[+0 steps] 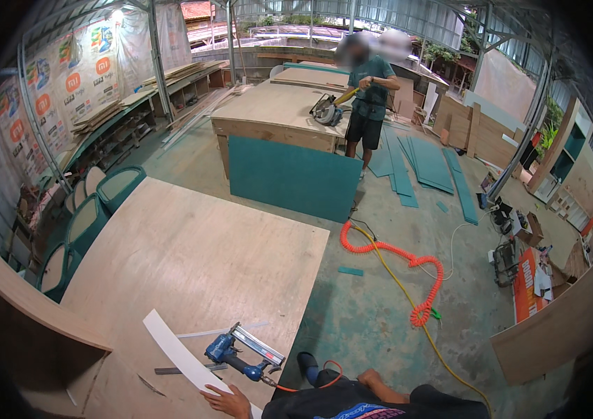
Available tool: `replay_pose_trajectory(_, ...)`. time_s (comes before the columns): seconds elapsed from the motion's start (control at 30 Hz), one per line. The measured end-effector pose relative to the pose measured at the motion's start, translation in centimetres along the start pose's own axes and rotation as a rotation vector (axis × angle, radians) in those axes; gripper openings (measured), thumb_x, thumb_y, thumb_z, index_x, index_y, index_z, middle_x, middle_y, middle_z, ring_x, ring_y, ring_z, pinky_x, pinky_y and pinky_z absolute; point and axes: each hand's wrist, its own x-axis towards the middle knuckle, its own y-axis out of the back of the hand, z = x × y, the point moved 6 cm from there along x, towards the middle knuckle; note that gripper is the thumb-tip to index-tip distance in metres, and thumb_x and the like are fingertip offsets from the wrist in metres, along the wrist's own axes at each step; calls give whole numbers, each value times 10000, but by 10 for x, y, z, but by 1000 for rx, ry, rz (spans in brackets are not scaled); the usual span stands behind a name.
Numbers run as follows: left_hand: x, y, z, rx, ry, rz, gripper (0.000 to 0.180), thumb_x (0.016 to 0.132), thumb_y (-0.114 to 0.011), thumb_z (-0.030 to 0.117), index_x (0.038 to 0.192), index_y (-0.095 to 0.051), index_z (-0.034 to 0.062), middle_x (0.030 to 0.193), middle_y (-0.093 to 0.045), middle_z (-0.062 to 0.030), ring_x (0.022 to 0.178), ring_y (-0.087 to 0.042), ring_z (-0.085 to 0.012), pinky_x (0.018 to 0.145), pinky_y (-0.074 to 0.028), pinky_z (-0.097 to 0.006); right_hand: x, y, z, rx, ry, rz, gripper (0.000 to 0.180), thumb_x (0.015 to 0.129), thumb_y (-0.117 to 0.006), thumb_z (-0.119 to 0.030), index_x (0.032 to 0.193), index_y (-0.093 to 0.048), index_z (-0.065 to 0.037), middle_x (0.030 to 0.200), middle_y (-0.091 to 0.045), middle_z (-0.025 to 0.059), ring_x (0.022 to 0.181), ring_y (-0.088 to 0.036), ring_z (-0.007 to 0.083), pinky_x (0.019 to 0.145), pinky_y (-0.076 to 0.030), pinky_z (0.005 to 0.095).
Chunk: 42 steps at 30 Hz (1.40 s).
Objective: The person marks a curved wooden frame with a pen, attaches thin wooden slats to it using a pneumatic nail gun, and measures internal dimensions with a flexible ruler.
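Note:
My left hand lies flat at the lower edge, fingers apart, on the near end of a long white curved strip. The strip lies on a large plywood sheet that serves as a worktop. Just beyond my hand rests a blue pneumatic nail gun, with no hand on it. Its thin orange line runs off the sheet's edge toward a coiled orange air hose on the floor. A thin pale strip and a dark flat bar lie beside the gun. My right hand is out of sight.
Another person stands at a far plywood table holding a circular saw. A green panel leans against that table. Green boards lie on the concrete floor. Green chairs stand at the left, and tools and boxes at the right.

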Motion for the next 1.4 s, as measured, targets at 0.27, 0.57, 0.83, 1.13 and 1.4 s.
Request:
replay_pose_trajectory(0.27, 0, 2, 7, 32, 36, -43, 906, 939, -587, 365, 1570, -73, -32, 1613, -44, -320, 1455, -227, -432, 1109, -271, -531, 35, 0, 3, 106, -34, -110, 204, 862, -673, -228, 864, -787, -59, 837, -766, 58, 705, -723, 182, 655, -564, 328)
replay_pose_trajectory(0.57, 3, -18, -4, -31, 31, -3, 940, 901, -653, 320, 1574, -87, -10, 1607, -49, -326, 1453, -213, -443, 1125, -246, -543, 48, 5, 14, 69, -43, -117, 265, 923, -613, -199, 797, -770, -26, 778, -758, 18, 593, -677, 137, 538, -519, 310)
replay_pose_trajectory(0.83, 3, -25, -6, 12, 22, 4, 941, 913, -626, 338, 1569, -61, -29, 1603, -32, -342, 1456, -205, -463, 1136, -238, -553, 40, 0, -5, 151, -88, -159, 254, 911, -629, -200, 755, -765, -54, 748, -748, 11, 578, -669, 136, 544, -520, 317)
replay_pose_trajectory(1.13, 5, -18, 2, 47, -12, -60, 928, 930, -581, 366, 1557, -45, -59, 1595, -39, -358, 1448, -216, -486, 1138, -244, -564, 64, -14, -12, 132, -24, -143, 194, 853, -667, -172, 775, -781, -36, 755, -755, 48, 652, -722, 159, 622, -563, 308)
replay_pose_trajectory(1.4, 6, -14, 0, 42, 17, -124, 945, 938, -575, 379, 1555, -13, -63, 1589, -19, -373, 1465, -175, -485, 1153, -212, -562, 58, -18, -29, 180, -3, -133, 171, 820, -693, -166, 784, -780, -23, 784, -757, 83, 674, -728, 186, 650, -573, 330)
